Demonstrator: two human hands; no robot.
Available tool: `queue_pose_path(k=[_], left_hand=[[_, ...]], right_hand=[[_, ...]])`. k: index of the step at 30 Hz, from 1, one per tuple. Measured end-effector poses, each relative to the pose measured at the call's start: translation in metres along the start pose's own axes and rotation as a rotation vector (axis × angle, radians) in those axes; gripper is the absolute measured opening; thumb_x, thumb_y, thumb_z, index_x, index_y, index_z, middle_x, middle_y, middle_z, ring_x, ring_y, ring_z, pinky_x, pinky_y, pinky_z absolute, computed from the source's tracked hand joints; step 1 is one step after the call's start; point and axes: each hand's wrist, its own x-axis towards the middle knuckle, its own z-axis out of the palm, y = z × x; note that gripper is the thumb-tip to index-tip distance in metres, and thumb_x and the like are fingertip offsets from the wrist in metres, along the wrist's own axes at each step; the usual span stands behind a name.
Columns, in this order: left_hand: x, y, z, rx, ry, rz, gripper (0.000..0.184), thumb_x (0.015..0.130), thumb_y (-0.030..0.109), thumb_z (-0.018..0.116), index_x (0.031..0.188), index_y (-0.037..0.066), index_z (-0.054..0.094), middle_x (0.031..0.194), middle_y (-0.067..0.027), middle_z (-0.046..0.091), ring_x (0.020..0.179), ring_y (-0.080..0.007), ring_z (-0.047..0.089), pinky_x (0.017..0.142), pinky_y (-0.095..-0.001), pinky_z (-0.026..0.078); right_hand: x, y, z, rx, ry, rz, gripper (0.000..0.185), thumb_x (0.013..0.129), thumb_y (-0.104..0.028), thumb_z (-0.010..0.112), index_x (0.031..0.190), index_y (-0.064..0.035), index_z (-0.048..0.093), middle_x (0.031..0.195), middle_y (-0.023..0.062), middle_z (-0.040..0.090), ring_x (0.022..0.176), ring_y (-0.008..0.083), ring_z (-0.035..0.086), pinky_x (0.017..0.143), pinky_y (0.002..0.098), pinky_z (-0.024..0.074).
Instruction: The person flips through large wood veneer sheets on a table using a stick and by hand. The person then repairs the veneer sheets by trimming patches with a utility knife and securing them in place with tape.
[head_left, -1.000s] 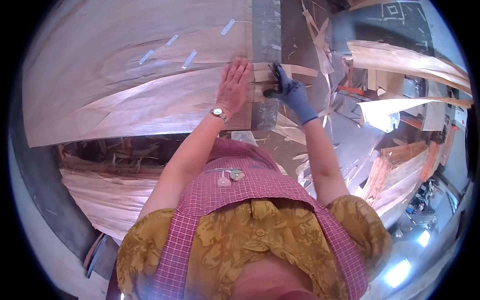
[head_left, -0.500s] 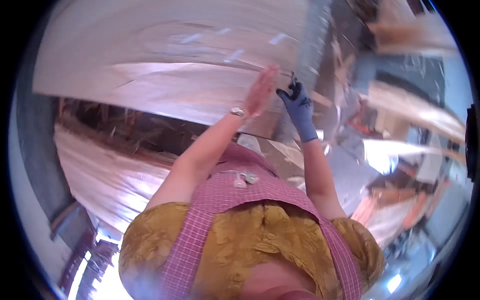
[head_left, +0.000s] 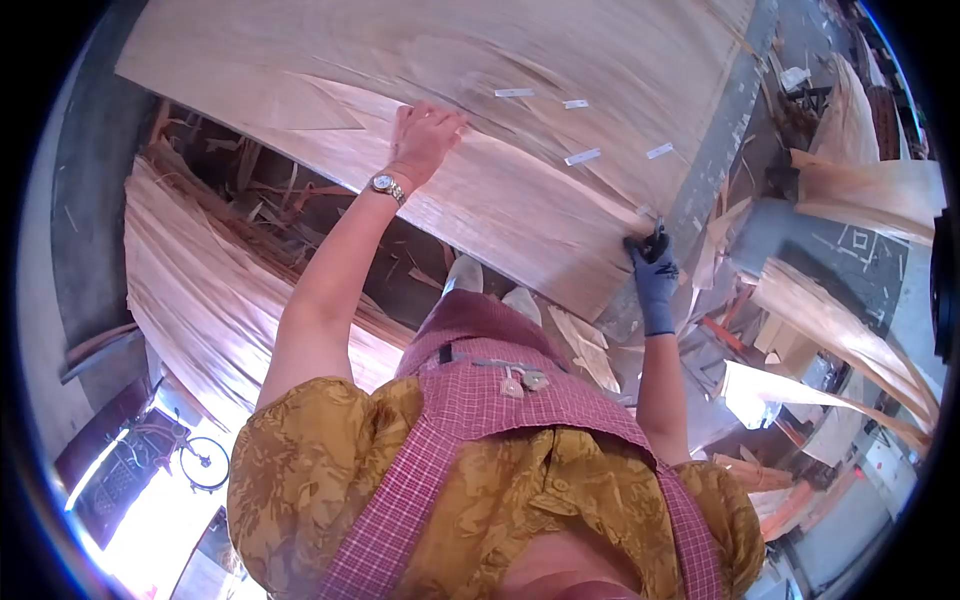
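My left hand point(head_left: 427, 138), bare and with a watch point(head_left: 388, 186) on the wrist, rests on a large pale wood veneer sheet point(head_left: 540, 210), fingers apart and slightly bent. A seam or edge in the veneer runs past its fingertips. My right hand point(head_left: 656, 285) wears a blue-grey glove with black fingertips and is at the sheet's right end. Its fingers are closed around something small and dark that I cannot make out. Short white tape strips point(head_left: 582, 156) lie on the veneer above and between my hands.
A grey table edge point(head_left: 712, 165) runs along the sheet's right side. Crumpled veneer point(head_left: 215, 285) is stacked at the lower left, and loose veneer strips point(head_left: 830, 320) lie at the right. A bicycle point(head_left: 203, 463) stands at the far lower left.
The view has turned, so the sheet now slants down to the right. My hands have moved apart: the left lies further left along the veneer, the right at its right end.
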Motion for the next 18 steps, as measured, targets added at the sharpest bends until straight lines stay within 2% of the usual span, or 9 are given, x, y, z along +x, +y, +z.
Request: queue_pose_path(k=[3, 6, 9, 15, 18], left_hand=[[0.007, -0.001, -0.003, -0.024, -0.055, -0.007, 0.012, 0.077, 0.023, 0.071, 0.088, 0.022, 0.068, 0.096, 0.0075, 0.063, 0.101, -0.0154, 0.052, 0.086, -0.0372, 0.035], [0.016, -0.003, -0.003, -0.062, -0.082, -0.001, 0.007, 0.077, 0.023, 0.071, 0.080, 0.021, 0.065, 0.090, 0.0051, 0.059, 0.098, -0.0170, 0.052, 0.085, -0.0379, 0.034], [0.033, -0.003, -0.003, -0.041, -0.080, 0.037, 0.008, 0.077, 0.024, 0.071, 0.080, 0.020, 0.064, 0.092, 0.0040, 0.057, 0.099, -0.0182, 0.051, 0.085, -0.0387, 0.034], [0.053, -0.001, 0.007, -0.024, -0.145, 0.020, 0.012, 0.076, 0.023, 0.072, 0.084, 0.019, 0.065, 0.098, 0.0020, 0.058, 0.104, -0.0197, 0.050, 0.086, -0.0397, 0.035], [0.048, 0.006, 0.012, -0.109, -0.008, -0.010, 0.023, 0.076, 0.024, 0.072, 0.098, 0.019, 0.064, 0.108, -0.0010, 0.056, 0.107, -0.0216, 0.050, 0.090, -0.0426, 0.036]], right_hand=[[0.001, 0.008, 0.004, 0.015, 0.030, -0.058, 0.039, 0.077, -0.025, 0.078, 0.098, -0.0034, 0.054, 0.086, 0.0094, 0.061, 0.074, 0.0214, 0.059, 0.069, 0.0339, 0.0472], [0.002, 0.009, 0.006, 0.019, 0.039, -0.056, 0.038, 0.076, -0.023, 0.079, 0.097, -0.0043, 0.054, 0.084, 0.0081, 0.060, 0.072, 0.0209, 0.058, 0.068, 0.0340, 0.0469], [0.002, 0.008, 0.005, -0.009, 0.023, -0.004, 0.047, 0.075, -0.039, 0.080, 0.098, -0.0066, 0.055, 0.085, 0.0090, 0.063, 0.077, 0.0249, 0.063, 0.069, 0.0366, 0.0481], [0.000, 0.006, 0.002, -0.015, 0.023, -0.027, 0.045, 0.075, -0.034, 0.081, 0.098, -0.0055, 0.055, 0.086, 0.0086, 0.062, 0.076, 0.0218, 0.061, 0.069, 0.0346, 0.0480], [0.000, 0.009, 0.004, 0.037, 0.050, -0.063, 0.044, 0.075, -0.032, 0.081, 0.099, -0.0049, 0.055, 0.085, 0.0093, 0.062, 0.075, 0.0215, 0.061, 0.069, 0.0347, 0.0482]])
